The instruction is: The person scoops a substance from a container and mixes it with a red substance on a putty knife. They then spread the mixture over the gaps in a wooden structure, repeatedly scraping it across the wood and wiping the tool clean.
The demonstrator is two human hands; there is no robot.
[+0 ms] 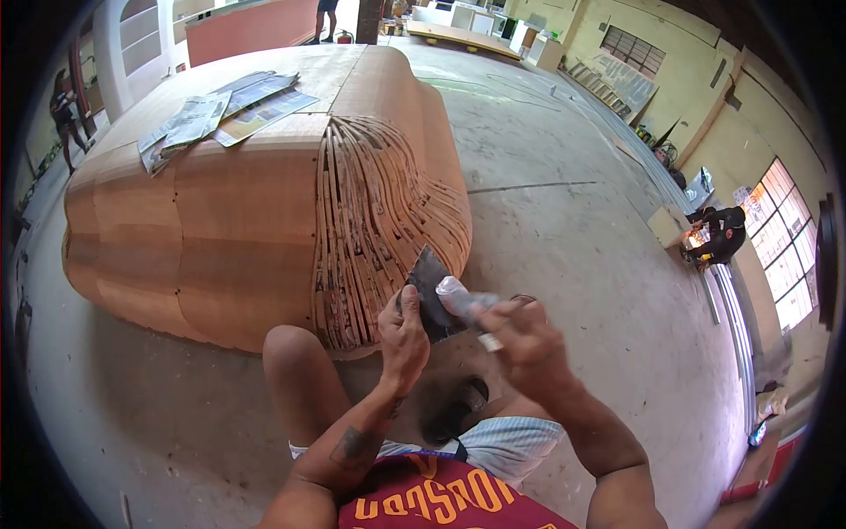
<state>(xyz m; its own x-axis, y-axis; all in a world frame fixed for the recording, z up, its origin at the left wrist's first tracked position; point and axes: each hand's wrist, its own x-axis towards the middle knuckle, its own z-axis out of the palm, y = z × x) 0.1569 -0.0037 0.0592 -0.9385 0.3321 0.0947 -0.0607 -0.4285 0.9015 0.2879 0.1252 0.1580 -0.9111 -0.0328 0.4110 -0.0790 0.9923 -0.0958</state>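
Note:
A dark flat plate point(430, 300) is gripped at its left edge by my left hand point(404, 339), thumb on its face. My right hand point(526, 346) is closed around a blurred pale tool or tube, whose whitish rounded end point(451, 291) is over the plate. Just beyond both hands stands a large wooden form point(238, 238) with curved panels. Its near right corner is made of many thin bent strips point(361, 220) with gaps between them. Newspaper sheets point(201, 119) lie on top of the form.
A crouching person point(724, 234) is at the right near bright orange light and long metal bars point(736, 344). Another person point(63, 115) stands at the far left, and someone's legs point(326, 19) show at the back. Cables lie on the concrete floor point(546, 229).

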